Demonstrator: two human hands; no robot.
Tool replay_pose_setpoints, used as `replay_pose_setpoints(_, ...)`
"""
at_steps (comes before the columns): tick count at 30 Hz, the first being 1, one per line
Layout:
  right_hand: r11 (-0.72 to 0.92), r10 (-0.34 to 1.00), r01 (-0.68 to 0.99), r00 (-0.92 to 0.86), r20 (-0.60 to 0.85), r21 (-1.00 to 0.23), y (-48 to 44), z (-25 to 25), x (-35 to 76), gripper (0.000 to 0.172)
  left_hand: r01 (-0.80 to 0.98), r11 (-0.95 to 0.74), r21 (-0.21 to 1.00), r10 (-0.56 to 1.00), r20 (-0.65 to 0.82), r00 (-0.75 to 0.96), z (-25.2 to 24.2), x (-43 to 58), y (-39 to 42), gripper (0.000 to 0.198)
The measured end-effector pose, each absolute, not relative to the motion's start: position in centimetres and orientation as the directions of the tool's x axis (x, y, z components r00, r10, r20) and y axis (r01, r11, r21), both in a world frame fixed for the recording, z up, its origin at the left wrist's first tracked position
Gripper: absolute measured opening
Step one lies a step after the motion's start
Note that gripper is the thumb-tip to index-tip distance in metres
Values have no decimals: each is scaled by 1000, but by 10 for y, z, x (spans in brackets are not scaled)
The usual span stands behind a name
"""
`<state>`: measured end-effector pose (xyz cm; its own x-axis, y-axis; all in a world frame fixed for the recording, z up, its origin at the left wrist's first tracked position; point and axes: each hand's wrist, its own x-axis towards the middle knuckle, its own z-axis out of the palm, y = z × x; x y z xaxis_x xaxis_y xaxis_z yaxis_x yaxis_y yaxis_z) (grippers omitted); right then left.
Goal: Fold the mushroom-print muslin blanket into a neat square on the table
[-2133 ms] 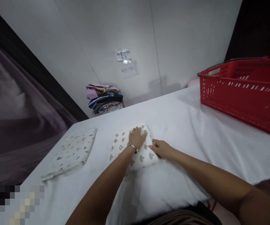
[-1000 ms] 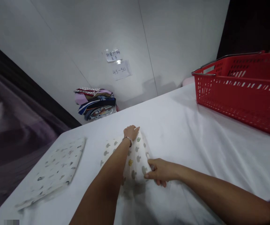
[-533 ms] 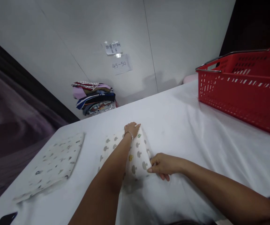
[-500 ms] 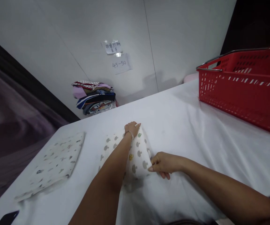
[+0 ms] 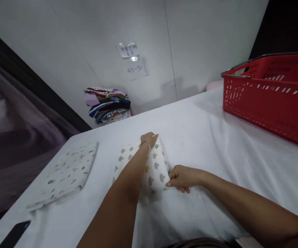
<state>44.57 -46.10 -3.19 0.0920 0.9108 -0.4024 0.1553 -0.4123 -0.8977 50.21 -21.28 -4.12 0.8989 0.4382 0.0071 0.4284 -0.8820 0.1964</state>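
A white cloth with grey mushroom prints lies folded in the middle of the table, partly hidden under my left forearm. My left hand, with a bracelet at the wrist, is closed at the cloth's far edge. At the near right corner, my right hand pinches the cloth between thumb and fingers. Another folded cloth with small dark prints rests flat on the left, apart from both hands.
The white-covered table carries a red basket at the right. A dark phone lies at the near left edge. Stacked folded clothes stand beyond the far edge, below two paper signs on the wall.
The whole view has shifted slightly, so that more of the phone shows. Both hands keep about the same places on the mushroom-print cloth.
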Motion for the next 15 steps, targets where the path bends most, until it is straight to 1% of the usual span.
replay_pose_setpoints(3,-394,919,137,97,-383,-909,-461,-38,446,28,404,-884,236,425,44,904,-31,496,-214,37)
replay_pose_setpoints(6,-380,925,116,82,-372,-918,-460,-42,446,29,364,-892,266,407,127,904,-19,479,-213,38)
replay_pose_setpoints(9,-379,925,116,84,-371,-918,-459,-44,447,28,301,-919,257,350,176,920,-15,455,-215,39)
replay_pose_setpoints(12,-392,919,132,94,-382,-910,-460,-43,446,29,248,-949,197,272,110,956,-24,436,-223,47)
replay_pose_setpoints(15,-390,920,157,99,-378,-907,-462,-41,444,33,249,-957,149,252,4,968,-37,429,-231,57)
